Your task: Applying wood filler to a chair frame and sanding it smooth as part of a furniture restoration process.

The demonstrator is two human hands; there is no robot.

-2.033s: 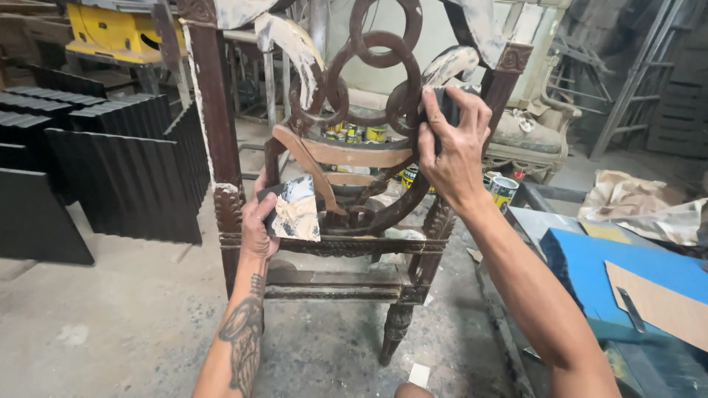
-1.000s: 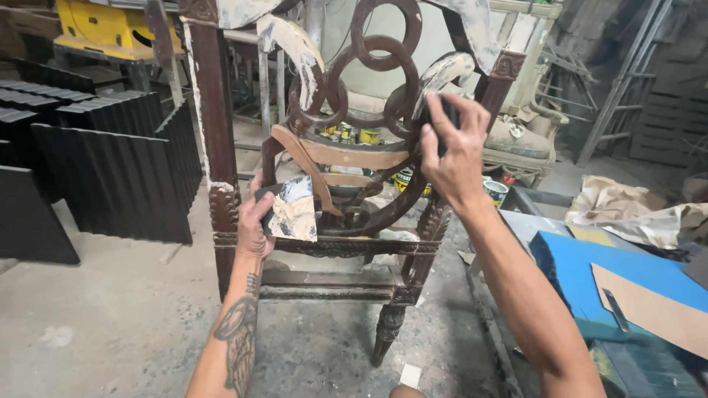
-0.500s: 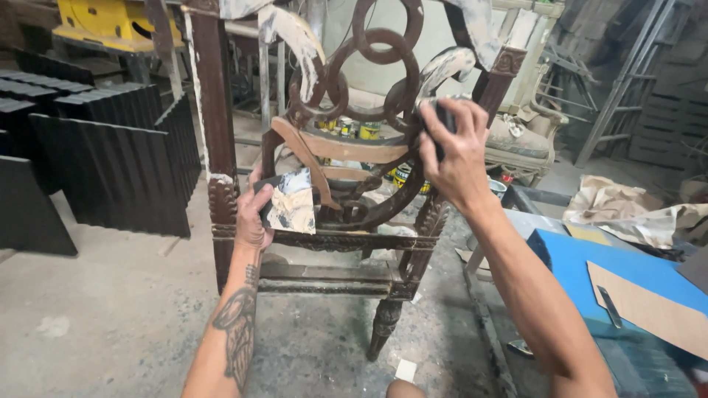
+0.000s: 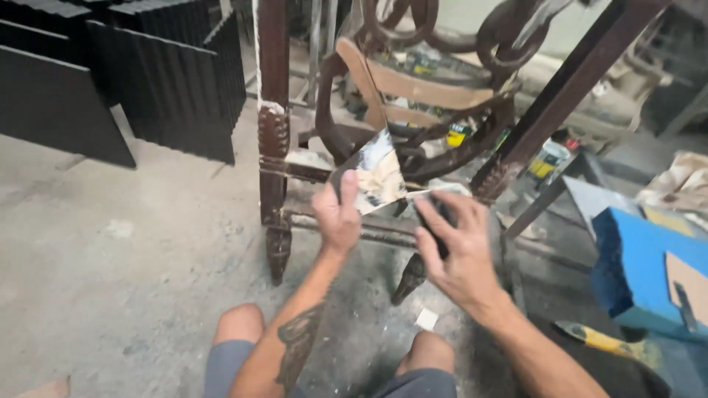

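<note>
A dark carved wooden chair frame [image 4: 272, 147] stands on the concrete floor in front of me, its back made of looping scrolls. My left hand [image 4: 338, 219] grips a flat shiny metal plate [image 4: 376, 177] smeared with pale filler, held against the chair's lower rail [image 4: 369, 234]. My right hand [image 4: 461, 254] is just to its right, closed on a small dark tool [image 4: 431, 220] whose tip touches the plate's lower edge. What kind of tool it is stays hidden by my fingers. My bare knees show at the bottom.
Black ribbed panels [image 4: 173, 81] lean at the left. A blue box [image 4: 649, 273] sits at the right with a yellow-handled tool [image 4: 601, 340] on the floor before it. Paint cans [image 4: 549, 158] stand behind the chair. A small white scrap [image 4: 426, 318] lies between the chair legs.
My right hand has come down from the chair's upper scrollwork to the lower rail, beside my left hand and the plate. The view has tilted down and moved closer.
</note>
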